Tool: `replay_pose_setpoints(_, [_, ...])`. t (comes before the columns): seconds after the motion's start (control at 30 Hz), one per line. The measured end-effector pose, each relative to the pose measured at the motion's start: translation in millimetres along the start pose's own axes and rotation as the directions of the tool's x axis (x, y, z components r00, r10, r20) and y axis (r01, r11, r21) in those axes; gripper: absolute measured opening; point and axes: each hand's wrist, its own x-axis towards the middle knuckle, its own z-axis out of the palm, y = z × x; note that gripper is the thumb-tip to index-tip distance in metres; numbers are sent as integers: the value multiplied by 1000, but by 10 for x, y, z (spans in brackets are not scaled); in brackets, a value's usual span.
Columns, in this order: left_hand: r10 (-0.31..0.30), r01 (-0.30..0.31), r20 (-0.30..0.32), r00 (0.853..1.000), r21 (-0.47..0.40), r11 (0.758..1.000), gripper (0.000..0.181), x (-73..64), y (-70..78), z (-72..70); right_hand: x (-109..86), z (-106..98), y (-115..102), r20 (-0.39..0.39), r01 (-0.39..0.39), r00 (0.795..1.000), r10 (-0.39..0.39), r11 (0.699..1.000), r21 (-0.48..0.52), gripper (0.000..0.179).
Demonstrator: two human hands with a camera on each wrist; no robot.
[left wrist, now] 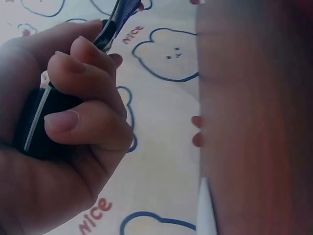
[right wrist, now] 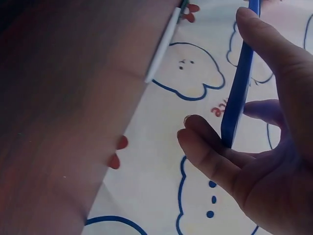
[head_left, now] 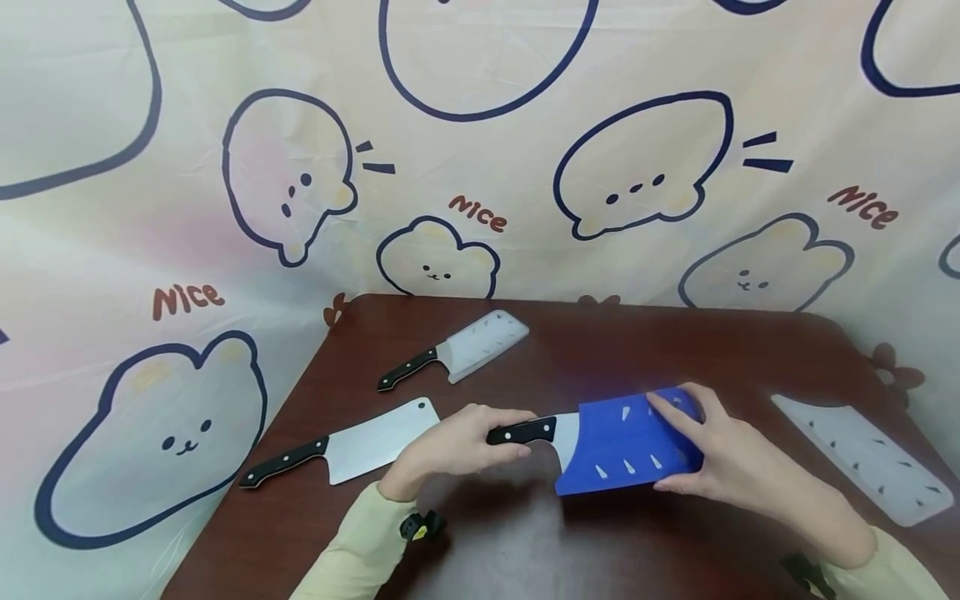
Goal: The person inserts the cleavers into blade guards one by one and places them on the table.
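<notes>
My left hand [head_left: 468, 437] grips the black handle [head_left: 525, 431] of a cleaver, its fingers curled round it in the left wrist view. Most of that cleaver's blade is hidden inside a blue blade cover [head_left: 630, 442] with small slots; a strip of bare metal [head_left: 567, 437] shows by the handle. At the cover's far right end, my right hand [head_left: 723, 454] holds it between thumb and fingers. In the right wrist view the blue cover [right wrist: 238, 93] appears edge-on. Both hands hold cleaver and cover above the table.
A bare cleaver [head_left: 382, 442] lies at the left of the brown table [head_left: 637, 350]. Behind it lies a smaller cleaver [head_left: 408, 369] in a white cover [head_left: 487, 343]. Another white blade cover [head_left: 862, 458] lies at the right edge. A patterned cloth [head_left: 525, 167] hangs behind.
</notes>
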Motion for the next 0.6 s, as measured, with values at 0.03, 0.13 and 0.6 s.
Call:
replay_pose_setpoints(0.03, [-9,10,0,1000,-13,1000,35,3,-9,18,-6,19,2,19,-12,1000,12,1000,7,102])
replay_pose_setpoints(0.13, [-19,19,-15,1000,-11,1000,31,28,-36,49,2,62,20,48,-30,998,29,999,15,100])
replay_pose_setpoints(0.6, [-52,73,-201,978,95,993,35,413,-176,120,355,258,506,94,-46,995,36,994,100,93])
